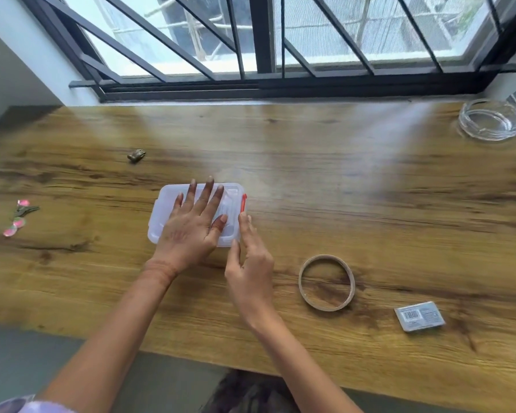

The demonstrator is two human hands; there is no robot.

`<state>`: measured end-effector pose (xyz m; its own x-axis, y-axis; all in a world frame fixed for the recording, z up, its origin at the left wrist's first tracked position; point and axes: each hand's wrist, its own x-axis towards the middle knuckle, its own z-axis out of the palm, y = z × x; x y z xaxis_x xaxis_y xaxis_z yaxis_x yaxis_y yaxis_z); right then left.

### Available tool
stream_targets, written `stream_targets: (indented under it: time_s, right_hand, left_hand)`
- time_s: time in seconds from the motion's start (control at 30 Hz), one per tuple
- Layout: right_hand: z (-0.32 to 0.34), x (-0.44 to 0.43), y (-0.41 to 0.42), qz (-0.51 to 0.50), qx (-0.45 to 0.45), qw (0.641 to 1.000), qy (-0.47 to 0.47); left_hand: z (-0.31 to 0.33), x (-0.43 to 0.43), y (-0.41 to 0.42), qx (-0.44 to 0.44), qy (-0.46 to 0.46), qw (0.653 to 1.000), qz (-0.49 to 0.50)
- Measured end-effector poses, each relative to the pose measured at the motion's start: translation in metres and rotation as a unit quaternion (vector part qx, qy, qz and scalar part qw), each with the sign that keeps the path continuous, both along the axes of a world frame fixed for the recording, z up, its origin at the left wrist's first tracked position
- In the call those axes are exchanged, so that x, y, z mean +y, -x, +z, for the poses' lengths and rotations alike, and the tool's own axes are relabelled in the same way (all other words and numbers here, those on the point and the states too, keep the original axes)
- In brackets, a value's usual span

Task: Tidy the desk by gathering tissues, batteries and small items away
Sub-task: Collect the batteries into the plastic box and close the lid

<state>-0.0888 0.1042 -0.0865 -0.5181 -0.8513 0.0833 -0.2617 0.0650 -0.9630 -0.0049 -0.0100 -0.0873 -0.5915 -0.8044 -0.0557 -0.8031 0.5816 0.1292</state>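
Note:
A clear plastic box [166, 201] with its lid on and an orange clasp [244, 203] on its right end lies in the middle of the wooden desk [355, 186]. My left hand [192, 228] lies flat on the lid, fingers spread. My right hand [249, 257] sits at the box's right end, fingertips touching the side just below the clasp. A cardboard tape ring [326, 282] lies to the right of my hands. A small grey packet with a barcode [419, 316] lies further right. Whatever is inside the box is hidden.
Keys with pink tags [19, 217] lie at the left edge. A small brass figurine [136, 155] stands behind the box to the left. A glass ashtray [491, 119] sits at the far right corner, beneath the barred window [262, 40].

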Motion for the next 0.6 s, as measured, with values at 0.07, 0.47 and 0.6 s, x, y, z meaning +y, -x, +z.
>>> stream_targets:
  time_s: [0.07, 0.47, 0.6]
  right_hand:
    - [0.001, 0.0, 0.001, 0.005, 0.005, 1.0, -0.003]
    - [0.016, -0.031, 0.0, 0.063, 0.195, 0.978, 0.026]
    - [0.019, -0.056, -0.01, 0.115, 0.234, 0.966, 0.0]
  left_hand:
    - [0.001, 0.0, 0.0, 0.001, 0.001, 1.0, -0.002]
    - [0.013, 0.012, -0.024, 0.286, 0.052, 0.946, 0.147]
    - [0.015, 0.007, -0.054, 0.359, -0.001, 0.908, 0.216]
